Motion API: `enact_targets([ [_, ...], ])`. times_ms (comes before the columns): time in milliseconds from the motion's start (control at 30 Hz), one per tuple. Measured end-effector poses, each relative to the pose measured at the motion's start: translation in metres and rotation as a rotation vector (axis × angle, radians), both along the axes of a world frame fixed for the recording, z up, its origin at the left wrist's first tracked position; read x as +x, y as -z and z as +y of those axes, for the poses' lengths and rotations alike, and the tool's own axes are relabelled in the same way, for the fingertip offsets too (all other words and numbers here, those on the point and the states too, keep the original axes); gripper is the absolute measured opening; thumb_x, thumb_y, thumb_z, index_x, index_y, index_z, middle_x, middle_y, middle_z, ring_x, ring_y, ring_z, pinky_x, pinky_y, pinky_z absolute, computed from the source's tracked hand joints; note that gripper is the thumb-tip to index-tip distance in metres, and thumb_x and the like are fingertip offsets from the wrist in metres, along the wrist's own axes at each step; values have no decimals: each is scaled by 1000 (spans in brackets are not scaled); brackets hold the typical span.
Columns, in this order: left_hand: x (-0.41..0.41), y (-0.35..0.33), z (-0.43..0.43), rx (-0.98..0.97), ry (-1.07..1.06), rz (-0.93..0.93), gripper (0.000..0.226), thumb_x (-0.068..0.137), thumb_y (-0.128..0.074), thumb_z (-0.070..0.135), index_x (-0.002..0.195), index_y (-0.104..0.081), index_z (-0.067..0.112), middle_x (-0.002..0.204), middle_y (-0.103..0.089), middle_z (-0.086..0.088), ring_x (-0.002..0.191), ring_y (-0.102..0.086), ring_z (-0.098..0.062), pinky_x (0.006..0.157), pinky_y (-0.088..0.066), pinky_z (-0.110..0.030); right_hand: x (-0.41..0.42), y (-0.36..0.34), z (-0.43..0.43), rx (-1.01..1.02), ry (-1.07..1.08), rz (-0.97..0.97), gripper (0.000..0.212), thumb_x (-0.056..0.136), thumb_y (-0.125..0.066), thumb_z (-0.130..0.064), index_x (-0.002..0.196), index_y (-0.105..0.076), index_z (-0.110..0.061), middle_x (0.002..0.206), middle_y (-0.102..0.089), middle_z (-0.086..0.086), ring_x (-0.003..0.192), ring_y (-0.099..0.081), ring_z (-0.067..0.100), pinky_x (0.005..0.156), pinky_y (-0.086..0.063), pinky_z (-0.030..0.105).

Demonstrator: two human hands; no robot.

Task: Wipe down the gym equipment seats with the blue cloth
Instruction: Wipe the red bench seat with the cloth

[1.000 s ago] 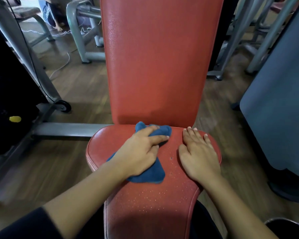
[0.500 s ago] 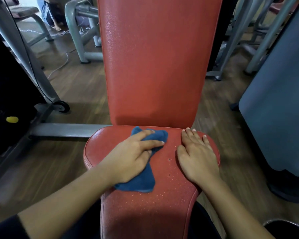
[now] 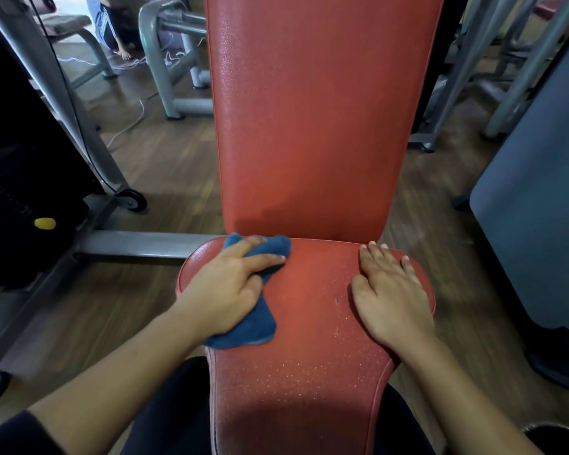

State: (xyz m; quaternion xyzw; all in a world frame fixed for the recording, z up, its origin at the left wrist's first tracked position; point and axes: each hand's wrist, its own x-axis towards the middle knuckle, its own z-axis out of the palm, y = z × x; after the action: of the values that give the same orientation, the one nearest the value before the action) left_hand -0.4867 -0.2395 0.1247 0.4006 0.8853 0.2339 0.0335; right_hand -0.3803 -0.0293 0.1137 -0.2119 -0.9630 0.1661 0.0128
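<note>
Bare seat [image 3: 316, 290] middle, upright backrest [image 3: 316, 110] close behind.

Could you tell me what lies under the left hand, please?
Under the left hand lies the blue cloth, on the red seat. The cloth's middle and the seat beneath are hidden.

Red seat [image 3: 312, 290], blue cloth [image 3: 250, 330] at left, right hand [image 3: 388, 297] flat
</note>
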Motion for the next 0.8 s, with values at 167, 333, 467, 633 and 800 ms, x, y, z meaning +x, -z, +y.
enact_targets([
  [167, -37, 6, 9, -28, -239, 11, 58, 73, -32, 24, 121, -65, 26, 130, -52, -1, 122, -45, -21, 99, -36, -29, -1, 0, -2, 6, 6, -16, 57, 98, -24, -30, 153, -16, -16, 160, -9, -2, 147, -1, 8, 120, 5, 32],
  [333, -4, 4, 27, -33, -47, 43, 55, 77, -37, 19, 125, -63, 23, 138, -47, -5, 129, -39, -19, 104, -25, -17, -1, -1, -2, 9, 0, -11, 56, 99, -25, -30, 153, -17, -17, 160, -9, -3, 147, -2, 8, 120, 5, 32],
  [467, 4, -6, -6, 5, 10, -36, 52, 81, -38, 18, 127, -60, 28, 143, -42, 4, 129, -32, -6, 98, -8, 5, 0, 0, -1, 2, -1, -2, 56, 99, -26, -30, 153, -17, -17, 160, -10, -3, 147, -2, 8, 120, 5, 31],
  [633, -21, 3, 26, -59, -230, 16, 68, 71, -19, 37, 119, -65, 24, 122, -55, -7, 114, -49, -27, 98, -38, -35, 0, 1, -1, -5, 2, 2, 56, 98, -26, -30, 152, -18, -17, 160, -11, -2, 147, -3, 8, 120, 4, 31],
  [800, 6, 5, 78, -38, -163, -64, 78, 67, -14, 45, 124, -63, 23, 134, -49, -9, 127, -41, -28, 106, -32, -47, -2, 2, -2, 22, -4, 5, 73, 83, -11, -38, 151, -24, -15, 159, -17, 1, 147, -8, 11, 120, 2, 32],
])
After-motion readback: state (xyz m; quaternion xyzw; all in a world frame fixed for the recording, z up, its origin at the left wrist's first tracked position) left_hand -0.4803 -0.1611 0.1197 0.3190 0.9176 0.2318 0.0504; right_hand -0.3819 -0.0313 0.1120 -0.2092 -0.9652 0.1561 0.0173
